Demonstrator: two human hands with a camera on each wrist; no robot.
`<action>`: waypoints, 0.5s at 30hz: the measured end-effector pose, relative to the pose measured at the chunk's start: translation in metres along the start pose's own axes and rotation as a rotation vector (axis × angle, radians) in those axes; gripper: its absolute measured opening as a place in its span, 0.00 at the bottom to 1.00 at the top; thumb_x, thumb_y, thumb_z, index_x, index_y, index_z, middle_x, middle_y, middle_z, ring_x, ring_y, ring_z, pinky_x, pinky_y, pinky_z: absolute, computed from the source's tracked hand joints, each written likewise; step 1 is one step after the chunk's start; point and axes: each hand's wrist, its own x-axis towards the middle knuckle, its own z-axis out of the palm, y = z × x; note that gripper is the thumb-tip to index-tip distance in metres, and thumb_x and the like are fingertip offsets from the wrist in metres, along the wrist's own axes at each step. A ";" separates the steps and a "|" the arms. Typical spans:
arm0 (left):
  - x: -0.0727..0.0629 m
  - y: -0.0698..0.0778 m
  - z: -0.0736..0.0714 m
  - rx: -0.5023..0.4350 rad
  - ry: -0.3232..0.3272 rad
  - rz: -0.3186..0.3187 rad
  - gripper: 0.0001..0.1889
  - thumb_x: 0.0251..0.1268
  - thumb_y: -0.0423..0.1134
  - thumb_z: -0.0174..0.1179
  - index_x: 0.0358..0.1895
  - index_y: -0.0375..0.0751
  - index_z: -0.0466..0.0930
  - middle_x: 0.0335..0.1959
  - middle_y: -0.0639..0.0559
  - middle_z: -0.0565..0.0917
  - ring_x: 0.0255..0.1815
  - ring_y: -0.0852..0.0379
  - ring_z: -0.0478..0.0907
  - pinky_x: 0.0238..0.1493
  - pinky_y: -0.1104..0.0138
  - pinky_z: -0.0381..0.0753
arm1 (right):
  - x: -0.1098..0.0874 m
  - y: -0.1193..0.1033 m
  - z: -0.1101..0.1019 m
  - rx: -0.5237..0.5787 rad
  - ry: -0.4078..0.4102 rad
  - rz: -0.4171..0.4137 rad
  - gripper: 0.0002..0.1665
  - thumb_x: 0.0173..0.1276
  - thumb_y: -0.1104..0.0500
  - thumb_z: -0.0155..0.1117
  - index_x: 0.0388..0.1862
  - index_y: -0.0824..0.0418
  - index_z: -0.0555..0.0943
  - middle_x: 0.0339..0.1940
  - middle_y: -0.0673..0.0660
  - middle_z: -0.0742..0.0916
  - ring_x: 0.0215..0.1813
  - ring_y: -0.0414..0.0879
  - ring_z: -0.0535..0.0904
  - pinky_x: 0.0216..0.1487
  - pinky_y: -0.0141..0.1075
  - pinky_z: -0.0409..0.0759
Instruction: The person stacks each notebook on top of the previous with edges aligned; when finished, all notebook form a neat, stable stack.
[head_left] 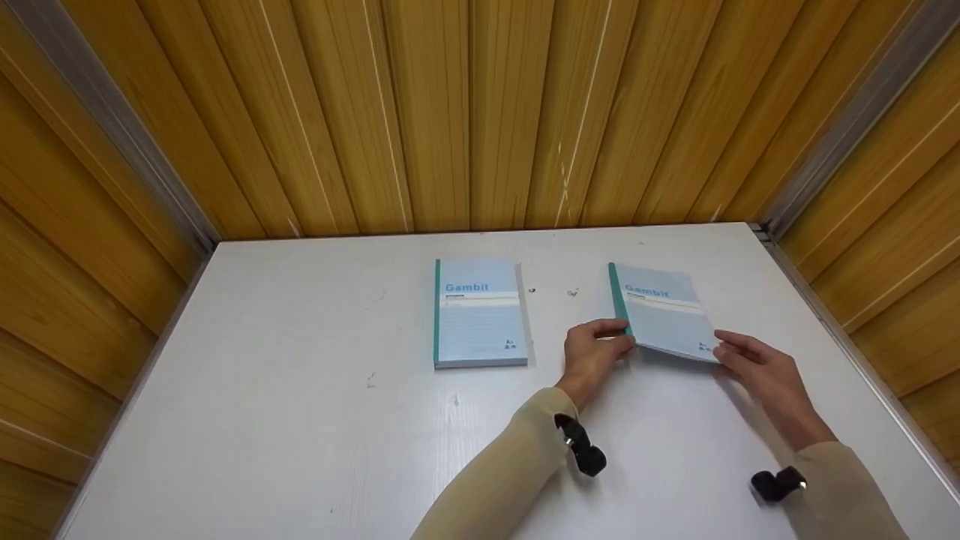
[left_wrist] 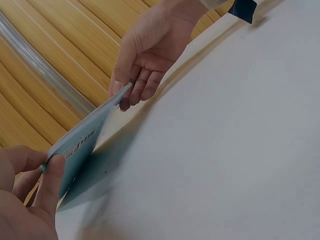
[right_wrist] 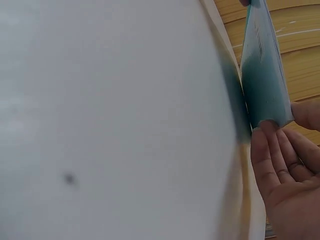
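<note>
Both hands hold one light blue notebook (head_left: 664, 315) with a green spine and "Gambit" on its cover, on the right side of the table. The left hand (head_left: 595, 356) pinches its lower left corner by the spine. At the lower right corner, the right hand (head_left: 765, 375) grips the edge between thumb and fingers. In the left wrist view the notebook (left_wrist: 82, 145) is tilted, its near edge raised over its shadow. The right wrist view shows fingers (right_wrist: 270, 160) beneath the notebook and the thumb on its other face.
A stack of matching notebooks (head_left: 480, 315) lies at the middle of the white table (head_left: 300, 420), left of the hands. Yellow wood-patterned corrugated walls (head_left: 465, 112) rise at the back and sides. Black wrist devices (head_left: 581, 446) sit on both sleeves.
</note>
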 end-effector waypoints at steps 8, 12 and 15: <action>-0.001 0.003 -0.017 0.109 -0.017 0.049 0.12 0.63 0.25 0.73 0.46 0.42 0.92 0.37 0.57 0.87 0.37 0.59 0.87 0.43 0.65 0.89 | -0.004 -0.009 0.008 -0.066 0.067 -0.102 0.39 0.78 0.41 0.67 0.78 0.61 0.74 0.57 0.46 0.83 0.55 0.32 0.77 0.53 0.17 0.74; -0.001 0.005 -0.028 0.158 -0.015 0.066 0.12 0.63 0.26 0.73 0.47 0.44 0.92 0.38 0.60 0.87 0.36 0.60 0.86 0.43 0.64 0.89 | -0.004 -0.016 0.015 -0.064 0.079 -0.151 0.37 0.78 0.43 0.68 0.77 0.61 0.76 0.56 0.45 0.84 0.55 0.31 0.78 0.53 0.18 0.75; -0.002 0.008 -0.037 0.175 -0.013 0.079 0.13 0.64 0.27 0.73 0.48 0.46 0.92 0.39 0.60 0.88 0.37 0.60 0.86 0.44 0.65 0.88 | -0.003 -0.021 0.020 -0.044 0.080 -0.178 0.35 0.78 0.45 0.69 0.75 0.62 0.77 0.56 0.45 0.84 0.55 0.31 0.79 0.52 0.18 0.77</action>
